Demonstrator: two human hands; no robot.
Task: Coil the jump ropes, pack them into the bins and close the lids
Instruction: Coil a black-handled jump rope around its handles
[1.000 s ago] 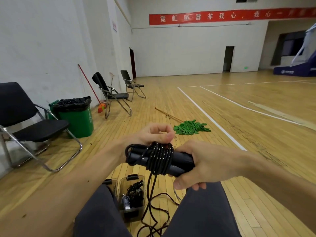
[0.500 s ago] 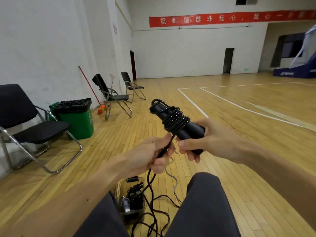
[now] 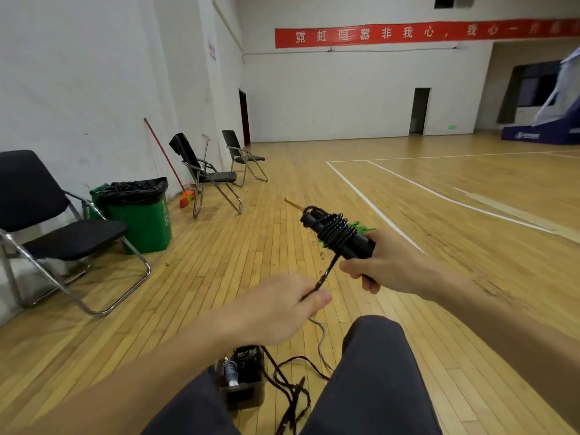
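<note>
Head view: right hand (image 3: 392, 268) grips rope-wound handles (image 3: 337, 235), left hand (image 3: 276, 309) pinches cord (image 3: 326, 271) above the bin (image 3: 244, 397).

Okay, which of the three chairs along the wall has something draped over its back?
The middle chair, beside the broom: dark cloth hangs over its backrest. The nearest chair and the farthest chair have bare backrests.

Jump rope (image 3: 334, 235) was black. Left trash can (image 3: 141, 227) was green with a black liner (image 3: 131, 189). Far banner (image 3: 408, 34) was red with white characters. Floor (image 3: 439, 246) was tan planks with white lines. Near trousers (image 3: 376, 372) were dark grey.
</note>
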